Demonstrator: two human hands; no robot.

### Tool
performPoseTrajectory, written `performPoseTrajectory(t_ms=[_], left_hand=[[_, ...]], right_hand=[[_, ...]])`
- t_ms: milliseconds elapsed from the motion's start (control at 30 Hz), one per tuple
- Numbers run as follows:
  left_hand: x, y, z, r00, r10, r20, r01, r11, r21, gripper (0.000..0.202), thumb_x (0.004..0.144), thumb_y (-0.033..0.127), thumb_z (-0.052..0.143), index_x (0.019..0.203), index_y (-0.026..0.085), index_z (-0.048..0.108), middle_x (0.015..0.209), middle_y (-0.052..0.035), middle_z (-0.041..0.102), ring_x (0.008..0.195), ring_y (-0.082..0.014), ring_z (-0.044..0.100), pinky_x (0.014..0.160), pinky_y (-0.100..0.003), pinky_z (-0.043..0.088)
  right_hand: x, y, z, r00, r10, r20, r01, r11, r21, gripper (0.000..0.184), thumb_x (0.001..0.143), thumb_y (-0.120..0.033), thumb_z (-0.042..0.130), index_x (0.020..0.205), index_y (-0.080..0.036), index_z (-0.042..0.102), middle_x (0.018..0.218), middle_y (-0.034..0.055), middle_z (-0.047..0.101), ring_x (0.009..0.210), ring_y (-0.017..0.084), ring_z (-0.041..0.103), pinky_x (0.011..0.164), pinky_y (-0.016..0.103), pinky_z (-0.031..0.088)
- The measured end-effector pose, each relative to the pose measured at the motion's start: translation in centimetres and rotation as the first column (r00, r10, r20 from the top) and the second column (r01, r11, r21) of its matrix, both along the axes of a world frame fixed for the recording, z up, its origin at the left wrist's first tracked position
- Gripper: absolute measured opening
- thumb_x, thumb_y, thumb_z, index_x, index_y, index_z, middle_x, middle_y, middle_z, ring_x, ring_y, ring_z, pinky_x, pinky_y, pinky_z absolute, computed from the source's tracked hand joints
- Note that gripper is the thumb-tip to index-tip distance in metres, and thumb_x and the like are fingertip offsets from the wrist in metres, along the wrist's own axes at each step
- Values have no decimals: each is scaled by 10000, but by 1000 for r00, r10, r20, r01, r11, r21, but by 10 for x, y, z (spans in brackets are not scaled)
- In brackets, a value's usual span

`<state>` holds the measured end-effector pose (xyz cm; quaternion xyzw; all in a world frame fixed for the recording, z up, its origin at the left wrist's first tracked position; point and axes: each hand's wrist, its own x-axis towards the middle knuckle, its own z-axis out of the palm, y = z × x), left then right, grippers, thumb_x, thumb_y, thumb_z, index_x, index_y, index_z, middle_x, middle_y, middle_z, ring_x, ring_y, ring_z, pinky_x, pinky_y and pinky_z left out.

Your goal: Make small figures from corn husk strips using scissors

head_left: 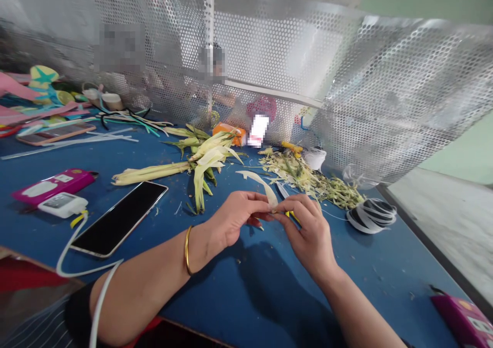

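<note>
Above the blue table, a pale strip of corn husk (264, 183) is pinched at its lower end between the fingertips of both hands. My left hand (244, 212), with a gold bangle on the wrist, grips it from the left. From the right, my right hand (306, 227) meets it with thumb and forefinger closed on the same end. A thin pale thread or wire runs from near the right hand toward a white-and-black spool (372, 215). Scissors (284, 189) with yellow handles lie partly hidden behind the right hand. Beyond the left hand lie whole corn husks (210, 158).
Husk scraps (308, 176) are heaped by the perforated metal screen (269, 44), near a lit phone (258, 130). A dark phone (123, 217), cabled white device (62, 204) and purple pack (57, 186) sit left. Another purple pack (462, 317) is lower right. People sit behind the screen.
</note>
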<state>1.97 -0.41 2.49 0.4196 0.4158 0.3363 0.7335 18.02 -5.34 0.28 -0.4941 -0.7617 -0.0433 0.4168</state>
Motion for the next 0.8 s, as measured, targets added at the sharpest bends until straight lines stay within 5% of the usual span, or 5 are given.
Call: performPoseTrajectory(t_ms=[300, 567, 800], left_hand=[[3, 0, -6, 999, 25, -23, -23, 997, 74, 113, 641, 187, 736, 688, 155, 639, 665, -5, 633, 647, -140, 647, 547, -235, 412], [4, -2, -2, 989, 39, -144, -9, 979, 202, 70, 712, 183, 700, 757, 138, 671, 662, -27, 660, 632, -128, 628, 546, -221, 442], [3, -1, -4, 996, 22, -89, -4, 980, 200, 49, 712, 171, 681, 753, 146, 671, 667, -17, 661, 645, -141, 649, 557, -230, 458]], right_hand=[[-2, 0, 2, 998, -33, 49, 30, 998, 47, 163, 941, -191, 523, 852, -234, 653, 827, 27, 675, 789, 183, 619, 782, 358, 419], [-5, -2, 3, 997, -45, -60, 39, 994, -98, 155, 929, -225, 563, 782, -234, 613, 811, 7, 664, 770, 186, 609, 760, 338, 401], [-4, 1, -1, 952, -125, -279, 59, 970, -235, 122, 857, -273, 632, 755, -223, 589, 746, -1, 623, 716, 177, 577, 691, 309, 418]])
